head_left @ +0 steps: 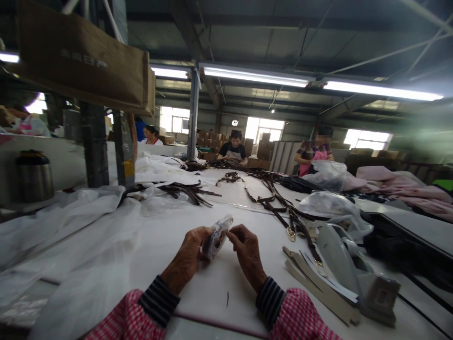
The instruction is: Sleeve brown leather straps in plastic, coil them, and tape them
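A small bundle in clear plastic wrap (214, 240), with something brown showing inside, is held up over the white table (212, 288). My left hand (189, 252) grips it from the left side, thumb on top. At its right edge my right hand (247, 250) is closed in a pinch, thumb and forefinger together at the plastic. What exactly lies between those fingertips is too small to make out. A short dark thread or scrap (227, 299) lies on the table below the hands.
Dark brown leather straps with gold buckles (290, 233) run along the right and back. A grey tape dispenser (375, 288) stands at right beside pale strips (318, 283). Clear plastic bags (329, 208) and white sheeting (88, 255) flank the work area. Several people work farther back.
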A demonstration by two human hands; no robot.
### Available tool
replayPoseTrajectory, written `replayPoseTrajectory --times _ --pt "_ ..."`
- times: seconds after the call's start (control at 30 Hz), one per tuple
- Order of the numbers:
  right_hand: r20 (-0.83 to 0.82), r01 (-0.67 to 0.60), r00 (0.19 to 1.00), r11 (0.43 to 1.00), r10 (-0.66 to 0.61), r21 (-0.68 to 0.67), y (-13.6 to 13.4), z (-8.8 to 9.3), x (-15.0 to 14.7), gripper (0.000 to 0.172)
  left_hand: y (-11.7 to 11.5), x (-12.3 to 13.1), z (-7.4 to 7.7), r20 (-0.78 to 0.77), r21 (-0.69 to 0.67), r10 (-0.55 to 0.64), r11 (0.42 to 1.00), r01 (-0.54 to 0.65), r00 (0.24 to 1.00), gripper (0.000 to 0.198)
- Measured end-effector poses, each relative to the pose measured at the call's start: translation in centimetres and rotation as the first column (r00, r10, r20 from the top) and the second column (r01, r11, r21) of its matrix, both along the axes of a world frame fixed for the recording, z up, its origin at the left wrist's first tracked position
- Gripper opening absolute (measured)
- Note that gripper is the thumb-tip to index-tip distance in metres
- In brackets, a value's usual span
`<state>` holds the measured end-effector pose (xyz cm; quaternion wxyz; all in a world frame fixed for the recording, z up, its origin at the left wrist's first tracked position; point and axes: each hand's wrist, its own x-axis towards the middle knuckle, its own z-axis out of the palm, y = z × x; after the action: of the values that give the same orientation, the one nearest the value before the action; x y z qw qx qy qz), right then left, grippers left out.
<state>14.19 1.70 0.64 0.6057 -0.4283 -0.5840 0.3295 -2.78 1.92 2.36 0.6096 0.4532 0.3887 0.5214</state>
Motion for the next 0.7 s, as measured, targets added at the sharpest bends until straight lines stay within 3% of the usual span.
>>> replayPoseTrajectory --times 0.07,0.1,0.17,0.23,0.33,0.47,0.57,0.7 --pt "0.229 0.085 0.964 0.974 -0.133 0.208 -0.1 0.7 0.5 0.012 -0.2 0.1 0.0 -0.042 0.019 0.013 1.000 -0.013 0.999 0.037" --pt "0.367 0.090 0.905 0.941 -0.214 0.327 -0.2 1.1 0.7 0.015 -0.3 0.2 0.1 -0.063 0.032 0.015 0.999 -0.013 0.998 0.039" --pt "0.588 0.007 0.731 0.866 -0.346 0.500 -0.5 1.7 1.1 0.023 -0.4 0.4 0.2 -0.104 0.066 0.008 0.998 -0.001 0.995 0.039" --pt "0.689 -0.097 0.609 0.826 -0.393 0.556 -0.8 2.1 1.4 0.028 -0.5 0.7 0.3 -0.149 0.106 -0.002 0.994 0.018 0.989 0.035" --pt "0.759 -0.203 0.516 0.805 -0.396 0.558 -1.2 2.1 1.6 0.029 -0.6 0.8 0.4 -0.243 0.169 0.021 0.985 0.021 0.970 0.027" --pt "0.784 -0.207 0.455 0.807 -0.422 0.554 -1.4 1.0 1.3 0.021 -1.2 0.6 0.8 -0.385 0.278 0.134 0.960 -0.023 0.913 0.019" --pt "0.735 -0.217 0.456 0.738 -0.502 0.639 -1.2 0.2 1.0 0.023 -2.1 0.7 0.8 -0.437 0.312 0.168 0.950 -0.026 0.884 0.019" --pt "0.695 -0.234 0.436 0.674 -0.572 0.701 -0.9 0.0 1.1 0.023 -3.5 1.2 0.1 -0.410 0.295 0.102 0.955 0.026 0.906 0.016"
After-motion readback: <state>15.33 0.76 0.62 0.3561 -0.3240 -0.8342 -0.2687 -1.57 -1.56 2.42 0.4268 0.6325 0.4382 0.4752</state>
